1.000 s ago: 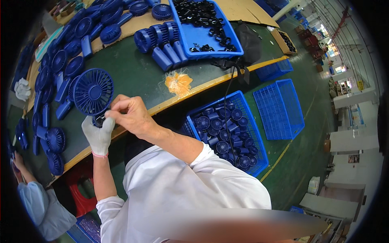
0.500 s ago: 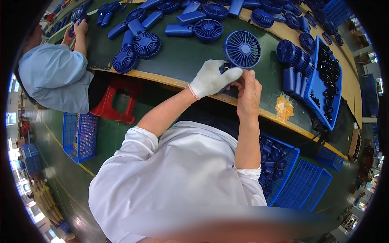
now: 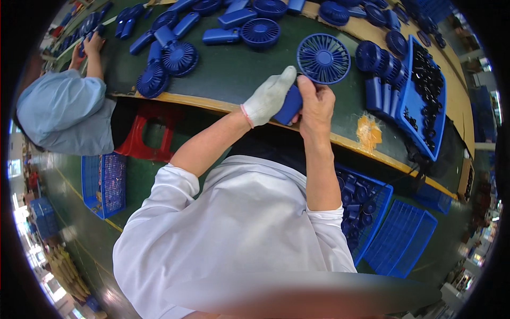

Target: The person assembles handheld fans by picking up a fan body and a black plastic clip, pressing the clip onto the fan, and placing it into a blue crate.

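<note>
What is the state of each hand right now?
Left hand: against the blue handheld fan, grip cannot be told.
Right hand: closed, holding the fan's handle.

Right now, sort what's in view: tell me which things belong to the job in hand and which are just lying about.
Likely in the job:
blue fan, gripped by the right hand, with the gloved left hand at its handle
similar fans on the table
blue tray of black parts

Seemingly just about:
red stool
blue mesh crate, lower right
</note>
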A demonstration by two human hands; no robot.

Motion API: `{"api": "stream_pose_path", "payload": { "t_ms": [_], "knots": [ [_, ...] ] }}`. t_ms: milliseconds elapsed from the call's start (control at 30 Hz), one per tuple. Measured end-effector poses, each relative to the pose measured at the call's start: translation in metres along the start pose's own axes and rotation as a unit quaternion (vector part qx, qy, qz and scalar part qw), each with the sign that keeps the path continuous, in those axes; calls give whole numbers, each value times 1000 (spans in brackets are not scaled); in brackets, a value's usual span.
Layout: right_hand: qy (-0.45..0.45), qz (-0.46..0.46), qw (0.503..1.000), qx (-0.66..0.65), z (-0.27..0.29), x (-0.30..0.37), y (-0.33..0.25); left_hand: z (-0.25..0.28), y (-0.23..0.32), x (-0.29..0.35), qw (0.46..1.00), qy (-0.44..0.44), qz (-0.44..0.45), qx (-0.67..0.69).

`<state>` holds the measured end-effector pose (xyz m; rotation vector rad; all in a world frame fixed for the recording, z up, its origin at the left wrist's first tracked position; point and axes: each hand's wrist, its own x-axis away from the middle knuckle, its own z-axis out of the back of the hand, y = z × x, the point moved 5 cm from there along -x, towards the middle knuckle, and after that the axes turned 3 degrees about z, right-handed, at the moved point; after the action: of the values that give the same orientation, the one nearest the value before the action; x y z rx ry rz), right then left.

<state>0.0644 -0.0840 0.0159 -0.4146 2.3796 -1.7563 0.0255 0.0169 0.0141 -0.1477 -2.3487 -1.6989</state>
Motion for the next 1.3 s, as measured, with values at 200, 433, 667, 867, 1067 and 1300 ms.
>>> {"api": "stream_pose_path", "payload": {
  "t_ms": [200, 433, 667, 867, 1067, 1300],
  "knots": [
    [-81, 23, 996, 32, 13, -5, -8, -13, 16, 1, 998, -63, 8, -20],
    [-160, 87, 978, 104, 20, -4, -8, -13, 16, 5, 968, -95, -15, -232],
    [-144, 203, 953, 174, 16, -3, -21, -17, 28, 2, 914, -30, -180, -364],
    [-217, -40, 958, 184, 26, -20, -7, -17, 18, 2, 989, -85, 52, -108],
    [-253, -43, 957, 139, 28, -19, -6, -16, 13, 1, 988, -103, 66, -98],
    [-256, -75, 961, 76, 37, -2, -18, -24, 0, 13, 977, -181, 106, 22]
  ]
}}
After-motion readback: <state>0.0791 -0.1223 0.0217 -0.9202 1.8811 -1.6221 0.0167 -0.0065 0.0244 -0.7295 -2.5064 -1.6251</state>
